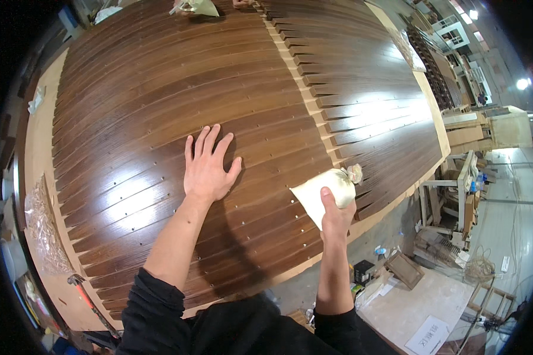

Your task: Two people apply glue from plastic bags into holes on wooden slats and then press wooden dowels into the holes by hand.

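Rows of dark brown wooden boards (160,83) lie side by side, dotted with small holes. My left hand (210,171) rests flat on them with its fingers spread, holding nothing. In my right hand (337,216) is a cream-coloured piping bag (323,188), full and knotted at its thick end. Its narrow end points left, just over the boards. Several pale filled spots show on the boards beside and below the bag. My right thumb presses on the bag's side; the other fingers are mostly hidden behind it.
A second piping bag (198,7) is at the far edge, near another person's hand (243,3). A hammer (89,305) and a clear plastic bag (44,228) lie on the left border. A pale strip (299,83) divides two board groups. A work table (417,307) stands at lower right.
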`<state>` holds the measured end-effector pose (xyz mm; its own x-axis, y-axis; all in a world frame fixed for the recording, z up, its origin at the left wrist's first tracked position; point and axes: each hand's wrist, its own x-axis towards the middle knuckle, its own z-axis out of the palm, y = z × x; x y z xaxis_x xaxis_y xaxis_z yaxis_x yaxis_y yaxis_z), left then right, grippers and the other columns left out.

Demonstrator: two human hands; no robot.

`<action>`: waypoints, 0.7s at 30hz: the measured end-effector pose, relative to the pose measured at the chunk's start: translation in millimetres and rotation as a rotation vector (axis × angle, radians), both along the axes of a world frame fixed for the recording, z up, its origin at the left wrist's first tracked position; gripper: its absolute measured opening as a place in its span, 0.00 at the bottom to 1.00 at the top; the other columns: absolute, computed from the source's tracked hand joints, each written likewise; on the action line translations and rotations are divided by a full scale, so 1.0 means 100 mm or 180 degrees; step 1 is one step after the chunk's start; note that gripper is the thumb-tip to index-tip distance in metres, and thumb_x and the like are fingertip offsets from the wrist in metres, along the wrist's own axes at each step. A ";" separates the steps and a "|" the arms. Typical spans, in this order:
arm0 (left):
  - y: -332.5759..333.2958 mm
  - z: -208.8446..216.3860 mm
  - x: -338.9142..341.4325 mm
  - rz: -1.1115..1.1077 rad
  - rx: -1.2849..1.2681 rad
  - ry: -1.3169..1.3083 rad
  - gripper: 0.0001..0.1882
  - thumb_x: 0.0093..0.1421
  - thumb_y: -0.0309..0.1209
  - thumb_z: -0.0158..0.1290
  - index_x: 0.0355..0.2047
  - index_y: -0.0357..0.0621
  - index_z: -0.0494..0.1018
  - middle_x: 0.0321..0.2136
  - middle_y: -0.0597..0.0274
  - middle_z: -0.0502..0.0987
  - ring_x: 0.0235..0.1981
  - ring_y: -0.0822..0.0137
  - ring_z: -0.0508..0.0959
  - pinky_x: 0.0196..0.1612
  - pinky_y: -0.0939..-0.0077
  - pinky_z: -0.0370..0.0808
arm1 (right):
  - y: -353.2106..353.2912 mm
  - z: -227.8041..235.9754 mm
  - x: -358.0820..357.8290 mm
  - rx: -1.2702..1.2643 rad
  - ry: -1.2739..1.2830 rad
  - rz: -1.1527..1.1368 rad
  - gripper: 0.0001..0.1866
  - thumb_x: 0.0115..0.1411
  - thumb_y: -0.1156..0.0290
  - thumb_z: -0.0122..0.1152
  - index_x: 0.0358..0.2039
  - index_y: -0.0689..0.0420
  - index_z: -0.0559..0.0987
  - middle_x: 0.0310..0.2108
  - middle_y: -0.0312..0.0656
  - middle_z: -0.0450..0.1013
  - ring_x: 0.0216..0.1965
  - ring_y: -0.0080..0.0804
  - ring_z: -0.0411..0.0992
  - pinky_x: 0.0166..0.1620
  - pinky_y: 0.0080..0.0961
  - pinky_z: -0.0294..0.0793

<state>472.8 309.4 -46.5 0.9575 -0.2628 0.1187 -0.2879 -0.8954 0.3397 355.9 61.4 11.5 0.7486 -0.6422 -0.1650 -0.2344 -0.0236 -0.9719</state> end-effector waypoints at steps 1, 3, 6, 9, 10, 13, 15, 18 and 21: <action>0.00 0.01 0.00 0.0012 0.0002 -0.0001 0.32 0.66 0.50 0.53 0.67 0.56 0.67 0.72 0.57 0.59 0.76 0.57 0.52 0.78 0.46 0.43 | 0.00 -0.02 0.02 0.0002 -0.0001 0.0012 0.27 0.62 0.75 0.70 0.60 0.66 0.74 0.51 0.44 0.77 0.52 0.32 0.76 0.57 0.29 0.74; 0.00 0.02 0.00 -0.0013 -0.0013 -0.0020 0.31 0.66 0.49 0.53 0.67 0.55 0.67 0.72 0.55 0.59 0.75 0.56 0.54 0.78 0.47 0.43 | 0.00 -0.06 0.04 -0.0034 -0.0091 0.0098 0.27 0.62 0.75 0.70 0.60 0.66 0.74 0.51 0.44 0.78 0.52 0.32 0.76 0.57 0.29 0.74; 0.01 0.01 0.01 -0.0023 -0.0049 -0.0043 0.31 0.66 0.49 0.54 0.67 0.55 0.67 0.72 0.55 0.60 0.75 0.55 0.55 0.78 0.46 0.44 | 0.00 -0.11 0.09 0.0035 -0.0072 0.0010 0.28 0.59 0.77 0.72 0.59 0.67 0.75 0.50 0.44 0.78 0.50 0.30 0.77 0.54 0.27 0.77; -0.01 0.02 0.01 -0.0018 -0.0043 -0.0019 0.32 0.66 0.49 0.54 0.67 0.55 0.67 0.72 0.55 0.60 0.75 0.55 0.55 0.78 0.46 0.44 | 0.01 -0.13 0.11 0.0013 0.0022 0.0009 0.28 0.59 0.77 0.72 0.59 0.66 0.75 0.50 0.44 0.78 0.49 0.29 0.77 0.54 0.27 0.77; -0.01 0.02 0.01 -0.0011 -0.0034 -0.0018 0.32 0.66 0.49 0.54 0.67 0.55 0.67 0.72 0.55 0.60 0.75 0.55 0.55 0.78 0.46 0.44 | 0.01 -0.14 0.12 0.0022 0.0022 0.0015 0.28 0.59 0.77 0.72 0.59 0.66 0.75 0.50 0.44 0.78 0.49 0.29 0.77 0.54 0.27 0.77; -0.01 0.01 0.01 -0.0011 -0.0044 0.0003 0.32 0.66 0.49 0.54 0.67 0.55 0.67 0.72 0.55 0.60 0.75 0.55 0.55 0.78 0.46 0.44 | 0.01 -0.15 0.11 -0.0026 0.0065 0.0064 0.28 0.59 0.77 0.72 0.59 0.66 0.75 0.49 0.44 0.79 0.49 0.29 0.77 0.54 0.26 0.77; 0.03 0.02 0.02 0.0003 -0.0094 -0.0039 0.32 0.66 0.49 0.54 0.67 0.55 0.67 0.72 0.55 0.60 0.75 0.55 0.55 0.78 0.46 0.44 | 0.04 -0.10 0.11 -0.0130 0.0117 0.0099 0.28 0.59 0.76 0.72 0.59 0.66 0.74 0.50 0.44 0.78 0.49 0.30 0.77 0.55 0.27 0.76; -0.01 0.01 0.01 -0.0013 -0.0094 -0.0016 0.32 0.66 0.49 0.54 0.67 0.55 0.67 0.72 0.55 0.60 0.75 0.55 0.55 0.78 0.46 0.44 | -0.02 -0.05 0.10 0.0067 0.0120 -0.0159 0.27 0.59 0.76 0.72 0.59 0.66 0.74 0.50 0.44 0.78 0.50 0.32 0.77 0.55 0.28 0.76; 0.00 0.01 0.01 -0.0010 -0.0061 -0.0013 0.32 0.66 0.49 0.55 0.67 0.55 0.67 0.72 0.55 0.60 0.75 0.55 0.55 0.78 0.46 0.43 | 0.00 0.04 0.21 0.0232 -0.0182 -0.0228 0.26 0.60 0.77 0.70 0.59 0.66 0.74 0.50 0.44 0.78 0.50 0.32 0.77 0.56 0.28 0.76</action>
